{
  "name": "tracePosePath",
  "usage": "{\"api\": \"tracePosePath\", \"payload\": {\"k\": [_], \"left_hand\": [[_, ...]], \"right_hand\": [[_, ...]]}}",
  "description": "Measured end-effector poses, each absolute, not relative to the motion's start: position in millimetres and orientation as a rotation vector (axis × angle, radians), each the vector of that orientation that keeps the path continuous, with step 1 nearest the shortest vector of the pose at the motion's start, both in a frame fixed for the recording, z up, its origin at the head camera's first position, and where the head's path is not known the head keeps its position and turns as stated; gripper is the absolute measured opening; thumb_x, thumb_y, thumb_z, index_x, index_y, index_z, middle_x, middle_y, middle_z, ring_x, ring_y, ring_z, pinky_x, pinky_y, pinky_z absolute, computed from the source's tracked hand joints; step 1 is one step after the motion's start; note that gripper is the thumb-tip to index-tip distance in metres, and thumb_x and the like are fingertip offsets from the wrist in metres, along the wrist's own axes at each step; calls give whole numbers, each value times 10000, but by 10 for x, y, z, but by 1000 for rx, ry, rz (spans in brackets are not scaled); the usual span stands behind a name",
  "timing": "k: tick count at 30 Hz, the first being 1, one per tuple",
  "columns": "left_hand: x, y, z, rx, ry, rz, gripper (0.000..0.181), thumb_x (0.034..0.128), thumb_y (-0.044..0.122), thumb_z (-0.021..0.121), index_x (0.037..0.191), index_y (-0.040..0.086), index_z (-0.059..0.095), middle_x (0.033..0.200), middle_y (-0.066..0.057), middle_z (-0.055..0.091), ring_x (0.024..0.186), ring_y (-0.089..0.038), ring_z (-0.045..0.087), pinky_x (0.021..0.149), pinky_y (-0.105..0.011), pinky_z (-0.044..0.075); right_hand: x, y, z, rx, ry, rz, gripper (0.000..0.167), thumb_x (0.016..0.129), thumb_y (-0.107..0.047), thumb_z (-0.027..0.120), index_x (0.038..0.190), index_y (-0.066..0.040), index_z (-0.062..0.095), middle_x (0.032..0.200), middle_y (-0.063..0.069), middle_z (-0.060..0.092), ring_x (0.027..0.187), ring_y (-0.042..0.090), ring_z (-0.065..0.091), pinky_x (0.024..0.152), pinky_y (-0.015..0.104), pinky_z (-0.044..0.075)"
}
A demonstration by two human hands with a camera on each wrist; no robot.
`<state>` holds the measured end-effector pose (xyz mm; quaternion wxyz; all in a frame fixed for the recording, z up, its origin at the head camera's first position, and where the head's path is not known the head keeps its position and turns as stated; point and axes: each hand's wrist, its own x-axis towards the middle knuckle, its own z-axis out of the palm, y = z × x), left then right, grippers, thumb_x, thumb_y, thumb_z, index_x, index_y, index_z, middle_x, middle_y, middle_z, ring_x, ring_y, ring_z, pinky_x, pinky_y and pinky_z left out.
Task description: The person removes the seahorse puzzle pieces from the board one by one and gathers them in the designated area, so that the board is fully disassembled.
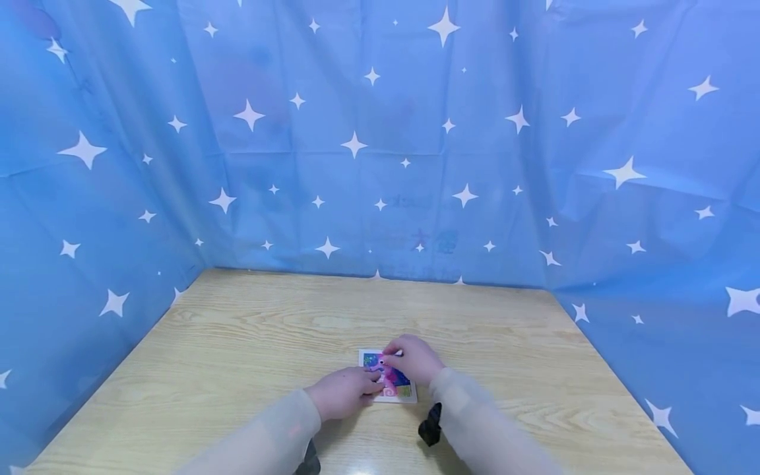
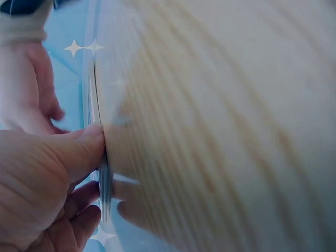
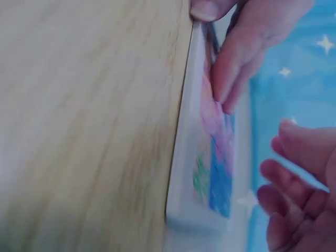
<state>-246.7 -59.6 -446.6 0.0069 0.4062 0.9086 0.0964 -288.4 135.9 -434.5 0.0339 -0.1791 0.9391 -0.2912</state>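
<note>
A small picture board (image 1: 406, 398) with a white border lies flat on the table. It shows a pink seahorse on blue. My left hand (image 1: 343, 392) holds it at the near left, the fingers laid over its face. In the left wrist view the thumb (image 2: 89, 137) of that hand meets the board's edge (image 2: 104, 197). My right hand (image 1: 414, 360) hovers at the board's upper right, close to the seahorse's head. Its fingers (image 3: 286, 181) are loosely bent in the right wrist view, and I see nothing between them. Part of the picture is hidden under both hands.
The wooden table (image 1: 267, 323) extends around the board on all sides. A blue curtain (image 1: 404, 112) with white stars hangs behind the table and along both sides. Dark wrist devices (image 1: 430, 425) sit below the sleeves, close to the tabletop.
</note>
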Motion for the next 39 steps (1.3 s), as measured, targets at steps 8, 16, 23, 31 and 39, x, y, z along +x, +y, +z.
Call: {"api": "tracePosePath", "payload": {"k": [8,16,23,31,39], "left_hand": [[-2469,-582,-4485,1314,2837,305,342,919,139,644,1259,102,648,1350,-68,566,1244,-210,526,1021,-307,433],[-2467,-579,-4481,1312,2821,320,359,928,182,639,1275,92,631,1366,-79,552,1274,-216,498,1052,-314,403],[-2480,-602,-4515,1304,2825,316,367,930,198,634,1282,97,625,1365,-77,552,1283,-218,489,1057,-326,398],[-2501,-632,-4541,1299,2835,327,366,931,200,631,1282,97,624,1363,-77,555,1280,-224,493,1055,-339,402],[-2496,-631,-4542,1277,2833,333,366,936,202,626,1290,109,623,1375,-61,546,1294,-218,477,1064,-339,393]], "right_hand": [[-3102,1163,-4563,-525,2859,-1031,59,905,-177,673,895,-131,708,904,-20,598,860,148,538,802,376,474],[-3137,1164,-4647,-506,2895,-1029,67,875,-177,711,845,-117,713,877,-28,552,816,129,514,768,346,466],[-3126,1142,-4614,-476,2912,-1009,47,870,-161,714,866,-128,748,861,-33,553,801,129,521,765,348,470],[-3149,1116,-4605,-489,2947,-962,41,871,-147,713,876,-131,750,851,-36,563,800,127,531,772,349,478],[-3160,1112,-4604,-491,2950,-964,40,865,-144,717,880,-122,747,845,-41,563,793,124,531,766,347,478]]}}
